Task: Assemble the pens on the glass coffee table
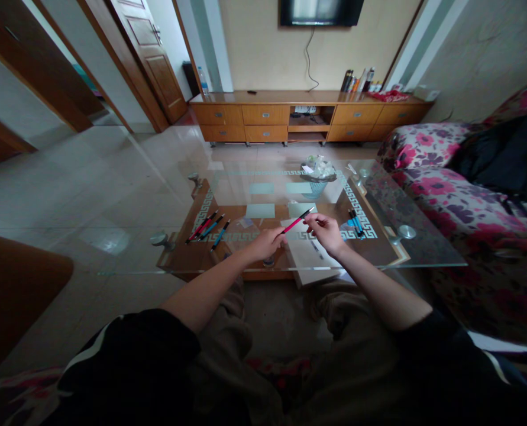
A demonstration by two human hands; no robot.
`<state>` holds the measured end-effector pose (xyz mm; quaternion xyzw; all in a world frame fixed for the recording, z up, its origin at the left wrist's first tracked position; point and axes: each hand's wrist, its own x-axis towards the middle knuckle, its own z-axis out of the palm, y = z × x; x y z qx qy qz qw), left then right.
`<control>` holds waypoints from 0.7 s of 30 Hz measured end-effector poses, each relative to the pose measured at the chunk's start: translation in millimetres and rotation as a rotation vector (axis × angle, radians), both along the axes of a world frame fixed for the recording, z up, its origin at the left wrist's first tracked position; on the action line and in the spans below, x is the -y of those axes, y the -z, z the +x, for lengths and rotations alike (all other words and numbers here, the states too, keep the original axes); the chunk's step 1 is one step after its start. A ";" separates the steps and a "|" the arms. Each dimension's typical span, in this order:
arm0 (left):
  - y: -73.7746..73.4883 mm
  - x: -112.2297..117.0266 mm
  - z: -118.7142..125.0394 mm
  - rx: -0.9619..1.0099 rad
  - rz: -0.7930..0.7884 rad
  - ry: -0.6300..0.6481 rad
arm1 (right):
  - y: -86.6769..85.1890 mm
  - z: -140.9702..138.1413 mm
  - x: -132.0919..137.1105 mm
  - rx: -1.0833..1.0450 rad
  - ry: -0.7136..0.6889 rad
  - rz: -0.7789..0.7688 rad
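While both forearms (221,275) extend forward over the glass bench (230,190), the left hand (266,243) holds a pen (294,224) above it; the right hand (326,234) curls, fingers (315,219) narrowed, beside the black tip (309,211), though whether it grips cannot be told. The slim, pinkish-red barrel (292,225) slants toward the right hand.

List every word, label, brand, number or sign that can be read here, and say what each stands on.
None can be read.
Pink pen: any print is too small.
Pens lying at left: too small.
Bottles on the cabinet: too small and blurred.
Television: no brand readable.
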<state>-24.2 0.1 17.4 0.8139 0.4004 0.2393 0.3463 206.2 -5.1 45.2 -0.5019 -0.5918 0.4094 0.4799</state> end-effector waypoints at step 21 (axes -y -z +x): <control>-3.9 4.4 -5.1 -0.134 0.077 0.133 | 24.2 56.3 -26.6 0.314 0.164 0.028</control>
